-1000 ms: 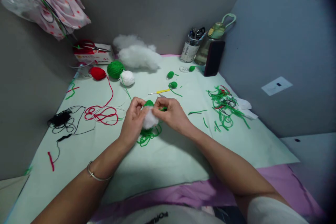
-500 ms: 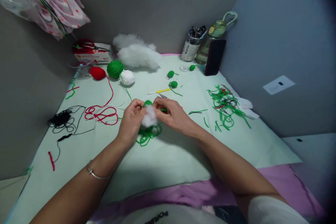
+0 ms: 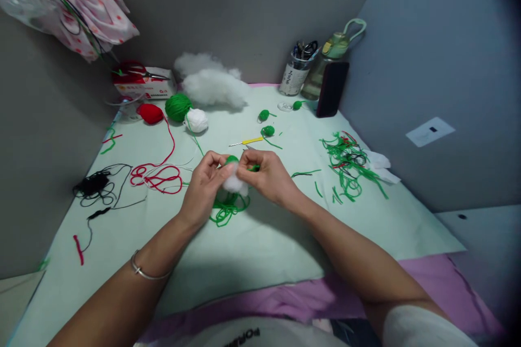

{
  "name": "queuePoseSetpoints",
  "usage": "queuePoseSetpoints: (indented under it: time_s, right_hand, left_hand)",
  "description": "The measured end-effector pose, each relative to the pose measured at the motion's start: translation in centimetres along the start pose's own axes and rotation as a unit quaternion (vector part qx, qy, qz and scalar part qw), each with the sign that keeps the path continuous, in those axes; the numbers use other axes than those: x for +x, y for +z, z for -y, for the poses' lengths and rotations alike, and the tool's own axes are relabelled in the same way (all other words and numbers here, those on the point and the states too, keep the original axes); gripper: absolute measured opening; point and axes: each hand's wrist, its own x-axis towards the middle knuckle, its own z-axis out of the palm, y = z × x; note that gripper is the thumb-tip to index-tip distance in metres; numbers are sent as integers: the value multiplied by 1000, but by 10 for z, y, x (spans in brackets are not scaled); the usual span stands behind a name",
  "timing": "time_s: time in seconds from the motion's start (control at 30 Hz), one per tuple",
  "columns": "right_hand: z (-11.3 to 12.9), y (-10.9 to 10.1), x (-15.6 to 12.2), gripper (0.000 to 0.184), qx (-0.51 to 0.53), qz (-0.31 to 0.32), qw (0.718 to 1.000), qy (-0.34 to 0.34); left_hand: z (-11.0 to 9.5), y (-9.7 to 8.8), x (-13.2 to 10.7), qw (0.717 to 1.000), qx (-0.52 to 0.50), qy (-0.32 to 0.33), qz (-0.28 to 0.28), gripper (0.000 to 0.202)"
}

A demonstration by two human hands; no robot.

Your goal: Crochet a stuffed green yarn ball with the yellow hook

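Observation:
My left hand [image 3: 205, 181] is closed round a small green crocheted piece [image 3: 232, 159], whose top shows between the two hands. White fibre stuffing [image 3: 235, 182] bulges out beneath it, against my left thumb. The fingertips of my right hand [image 3: 264, 173] pinch the stuffing from the other side. A bit of green [image 3: 253, 168] shows among the right fingers; its shape is mostly hidden. Loose green yarn [image 3: 228, 209] lies in loops under the hands. Just beyond them lie a yellow-handled crochet hook [image 3: 252, 141] and a scissor-like metal tip [image 3: 248, 147], mostly covered by my right hand.
Small green crocheted balls [image 3: 267, 130] lie behind the hands. Farther back are a stuffing heap [image 3: 215, 84] and green [image 3: 178, 107], red [image 3: 150, 114] and white [image 3: 197, 120] yarn balls. Black yarn [image 3: 95, 184] lies left, yarn scraps [image 3: 350, 160] right. A phone [image 3: 332, 89] leans against a bottle [image 3: 315, 78].
The stuffing has shifted slightly and looks more pressed together between the hands. My right fingers have closed in nearer to my left thumb. The things on the table have stayed put.

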Motion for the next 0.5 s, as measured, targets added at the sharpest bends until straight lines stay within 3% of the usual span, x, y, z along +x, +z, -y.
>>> queuePoseSetpoints:
  time_s: [0.1, 0.27, 0.4, 0.5]
  right_hand:
    - [3, -5, -2, 19, -10, 25, 1000, 7]
    - [9, 3, -11, 6, -79, 70, 994, -18]
    - [7, 12, -12, 12, -54, 43, 997, -21]
    - [1, 11, -7, 19, -41, -6, 999, -23]
  left_hand:
    - [-2, -4, 4, 1000, 8, -12, 18, 34]
    - [2, -4, 9, 997, 58, 29, -43, 28]
    - [7, 1, 8, 993, 55, 62, -79, 27]
    - [9, 4, 4, 995, 34, 74, -60, 28]
